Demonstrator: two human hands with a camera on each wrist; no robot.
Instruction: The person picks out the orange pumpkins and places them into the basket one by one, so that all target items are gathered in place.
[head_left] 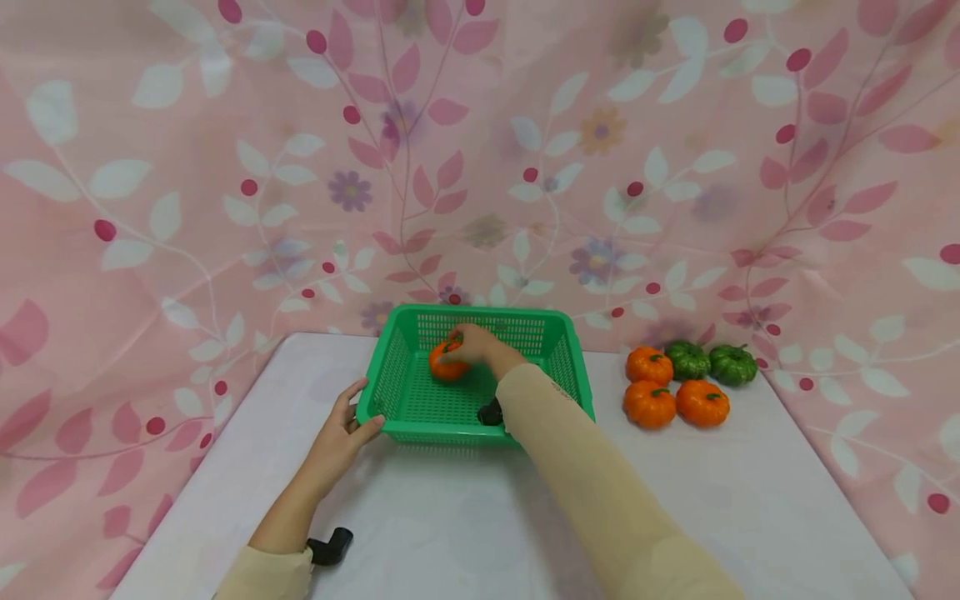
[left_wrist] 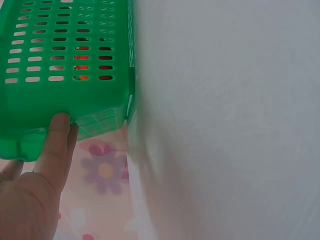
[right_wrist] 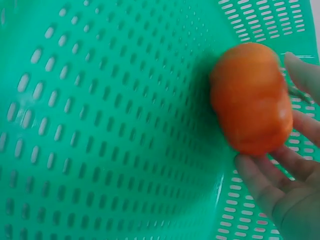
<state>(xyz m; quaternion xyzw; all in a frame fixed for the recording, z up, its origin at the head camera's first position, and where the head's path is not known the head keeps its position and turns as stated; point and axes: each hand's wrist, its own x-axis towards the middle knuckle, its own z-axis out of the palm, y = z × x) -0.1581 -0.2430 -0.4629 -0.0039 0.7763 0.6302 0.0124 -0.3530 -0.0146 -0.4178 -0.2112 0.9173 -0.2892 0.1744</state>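
Right hand (head_left: 480, 343): lowered inside the green basket (head_left: 450, 431), pinching the held pumpkin (head_left: 445, 369) between thumb and fingers
Right grip, wrist view: spaced round the orange flank, thumb on one side, fingers on the other
Held pumpkin: orange, within the basket, left of its middle and toward the far wall; turned with the stem toward the palm in the right wrist view, slightly blurred; cannot tell whether touching the basket floor
Left hand (head_left: 337, 437): pinching the near-left corner of the basket rim, with thumb at the near edge and fingers bent against the left side
Green basket: plastic, slotted in walls and floor, upright on the white table (head_left: 450, 521), near the pink backdrop (head_left: 465, 158); glimpsed orange through the slots in the left wrist view
Pumpkin group, right of basket: set well apart from it, five in two close rows
Far row: orange pumpkin (head_left: 648, 365) at left, then green pumpkin (head_left: 687, 361), then second green pumpkin (head_left: 733, 366)
Near row: second orange pumpkin (head_left: 649, 406) at left, third orange pumpkin (head_left: 702, 404) just beside it
Backdrop print: patterned with leaves, berries and flowers
Sleeves (head_left: 592, 475): beige, on both arms
Left wrist device (head_left: 332, 547): black, partly covered by cuff
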